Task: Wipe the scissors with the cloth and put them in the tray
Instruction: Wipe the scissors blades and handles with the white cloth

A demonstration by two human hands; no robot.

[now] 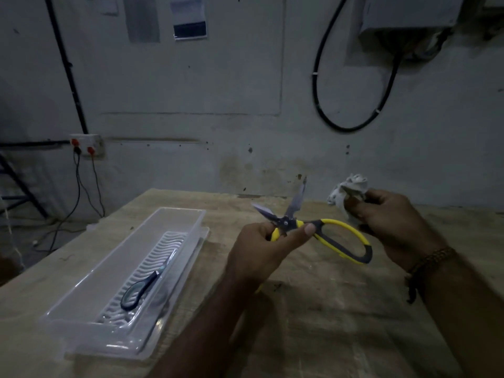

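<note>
Yellow-handled scissors (pixel 313 227), blades apart, were pinched by left hand (pixel 261 249) fingers; cloth (pixel 346 192) was clenched in right hand (pixel 395 225)

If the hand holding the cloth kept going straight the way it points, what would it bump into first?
Probably the open blades of the yellow scissors: the right hand with the cloth points left toward them, though depth is unclear.

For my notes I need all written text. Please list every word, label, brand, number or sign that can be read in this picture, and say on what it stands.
No text can be read anywhere.
Paper sheet with a dark band on the wall: any print is too blurred.
Grey paper strip on the wall: nothing legible.
Yellow-and-grey-handled scissors: no brand visible.
Clear plastic tray: no label visible.
</note>
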